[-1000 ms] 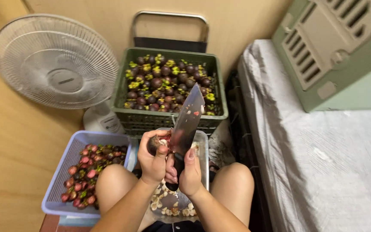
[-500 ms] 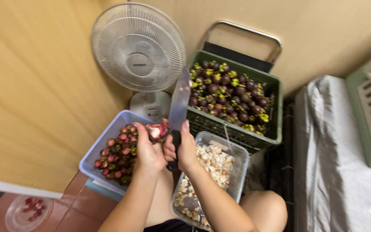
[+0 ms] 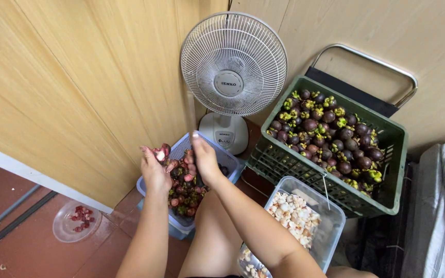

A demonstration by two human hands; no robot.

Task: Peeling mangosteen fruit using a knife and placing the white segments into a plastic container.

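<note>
The left hand (image 3: 154, 172) grips a cut fruit shell (image 3: 161, 153) above the blue basket (image 3: 231, 164) of peels. The right hand (image 3: 204, 160), just beside it, is closed on a knife (image 3: 190, 116) pointing up. The fan (image 3: 233, 64), green crate (image 3: 387, 170) and clear tub (image 3: 330, 231) crowd close; open floor lies left, around a clear dish (image 3: 64, 229).

Head-worn camera looks steeply down and forward over the seated person's forearms, close above the baskets, toward a standing fan (image 3: 233, 64) and wooden wall (image 3: 78, 87).
</note>
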